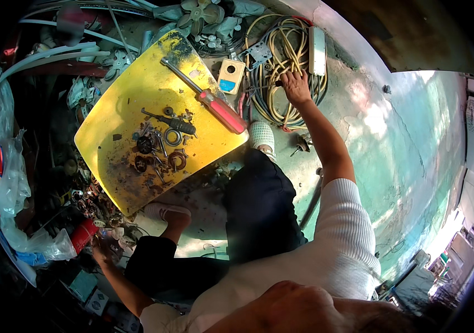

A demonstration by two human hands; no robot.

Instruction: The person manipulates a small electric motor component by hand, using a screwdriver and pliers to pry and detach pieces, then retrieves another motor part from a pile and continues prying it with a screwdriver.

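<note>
My right hand (296, 89) reaches out over a coil of yellow and dark cable (287, 114). Its fingers are closed around the dark end of a thin-shafted tool that looks like a screwdriver (260, 87), the shaft pointing left. Down at the lower left, my left hand (102, 251) is in shadow beside a red cylindrical thing (84, 235) and a heap of small scrap parts; its fingers are hard to make out. Between the arms lies a yellow board (137, 119) bearing a large red-handled screwdriver (221, 111), a black tool (178, 124), metal rings, bolts and dirt.
Beside the cable are a white power strip (317, 51) and a cream box with a round hole (231, 76). Fan blades (200, 15) and pale tubes stand behind the board. Clear plastic bags (15, 188) line the left. A small metal part (301, 145) lies near my shoe (262, 136).
</note>
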